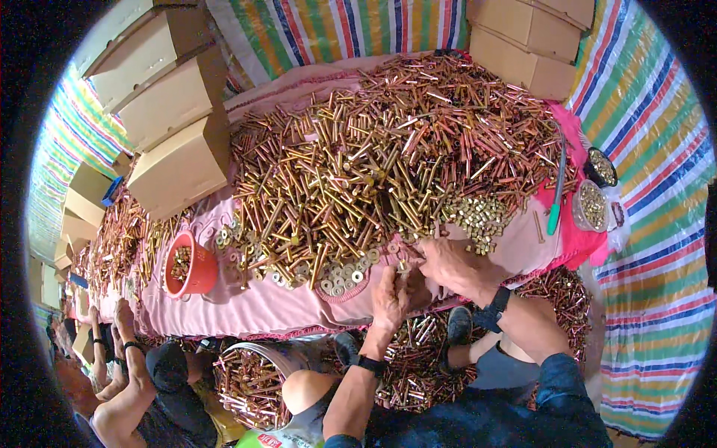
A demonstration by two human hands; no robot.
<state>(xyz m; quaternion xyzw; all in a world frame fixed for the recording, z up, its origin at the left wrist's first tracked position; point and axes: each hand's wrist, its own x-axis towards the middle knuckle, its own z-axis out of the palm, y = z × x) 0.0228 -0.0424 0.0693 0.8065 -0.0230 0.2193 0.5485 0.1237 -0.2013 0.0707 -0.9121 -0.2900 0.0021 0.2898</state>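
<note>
My left hand (390, 300) is at the near edge of the pink cloth (246, 313), fingers closed around something small; a light metal piece, perhaps a nut, shows at the fingertips. My right hand (452, 265) reaches in beside it with fingers bent together, and what they hold is hidden. Just past both hands lies a big heap of brass-coloured bolts (336, 187). Flat round washers (340, 282) are scattered left of my left hand. A pile of small nuts (474, 218) sits beyond my right hand.
A red tub (191, 275) with small parts stands at left, below stacked cardboard boxes (179, 168). Far right are a clear tub of nuts (590, 206), a dark bowl (600, 167) and a green-handled tool (554, 216). A bucket of bolts (250, 384) stands below. Another person's hands (123, 321) are at left.
</note>
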